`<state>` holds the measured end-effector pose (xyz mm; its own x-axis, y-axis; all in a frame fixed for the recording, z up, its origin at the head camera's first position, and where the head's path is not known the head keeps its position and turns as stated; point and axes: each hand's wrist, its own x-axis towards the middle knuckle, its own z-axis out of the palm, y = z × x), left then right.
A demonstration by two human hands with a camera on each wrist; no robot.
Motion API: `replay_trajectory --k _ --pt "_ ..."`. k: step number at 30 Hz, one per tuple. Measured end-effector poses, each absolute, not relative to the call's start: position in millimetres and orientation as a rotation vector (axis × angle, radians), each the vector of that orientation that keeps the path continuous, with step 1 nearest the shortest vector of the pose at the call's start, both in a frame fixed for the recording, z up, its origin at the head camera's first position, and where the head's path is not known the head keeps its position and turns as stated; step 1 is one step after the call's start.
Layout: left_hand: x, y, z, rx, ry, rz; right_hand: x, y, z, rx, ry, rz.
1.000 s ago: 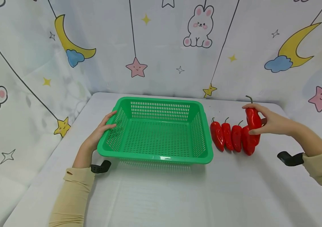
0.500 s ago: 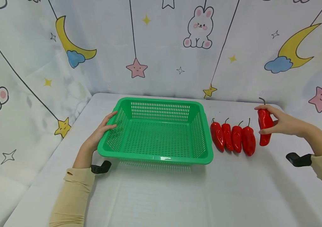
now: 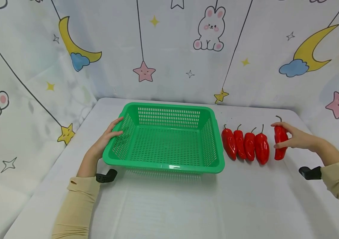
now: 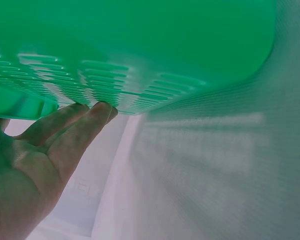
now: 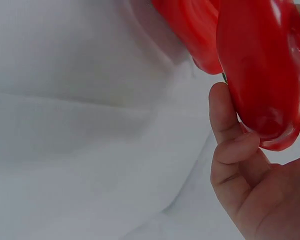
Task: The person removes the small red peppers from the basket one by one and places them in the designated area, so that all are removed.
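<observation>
A green plastic basket point(image 3: 166, 142) with slotted walls stands on the white table. My left hand point(image 3: 105, 141) grips its left rim; thumb and a finger reach over the edge. In the left wrist view, other fingers point(image 4: 85, 125) of that hand lie against the outer wall. My right hand point(image 3: 296, 136) holds a red pepper point(image 3: 280, 142) stem-up, thumb on the near side and fingers behind. Whether the pepper's lower end touches the table, I cannot tell. Seen from the right wrist, the held pepper point(image 5: 265, 65) fills the upper right, partly covering another red pepper point(image 5: 192, 30).
Several red peppers point(image 3: 249, 146) lie side by side in a row between the basket and my right hand, stems pointing away. A white cloth backdrop point(image 3: 169, 49) with printed moons and stars rises behind the table point(image 3: 172, 205).
My right hand has carried the red pepper to the right, away from the row, then lowered it toward the table. The left hand and the basket have stayed in place.
</observation>
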<state>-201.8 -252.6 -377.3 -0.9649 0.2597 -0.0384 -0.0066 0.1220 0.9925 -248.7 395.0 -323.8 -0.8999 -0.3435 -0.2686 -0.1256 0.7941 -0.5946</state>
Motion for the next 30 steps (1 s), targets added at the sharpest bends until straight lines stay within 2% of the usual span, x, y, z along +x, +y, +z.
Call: replay_trajectory --k 22,30 --pt "-202 -252 -376 0.236 2.173 1.944 -252 399 -363 -0.228 2.473 -0.800" --pt "-202 -253 -377 0.227 2.178 1.940 -252 397 -366 -0.209 2.446 -0.815"
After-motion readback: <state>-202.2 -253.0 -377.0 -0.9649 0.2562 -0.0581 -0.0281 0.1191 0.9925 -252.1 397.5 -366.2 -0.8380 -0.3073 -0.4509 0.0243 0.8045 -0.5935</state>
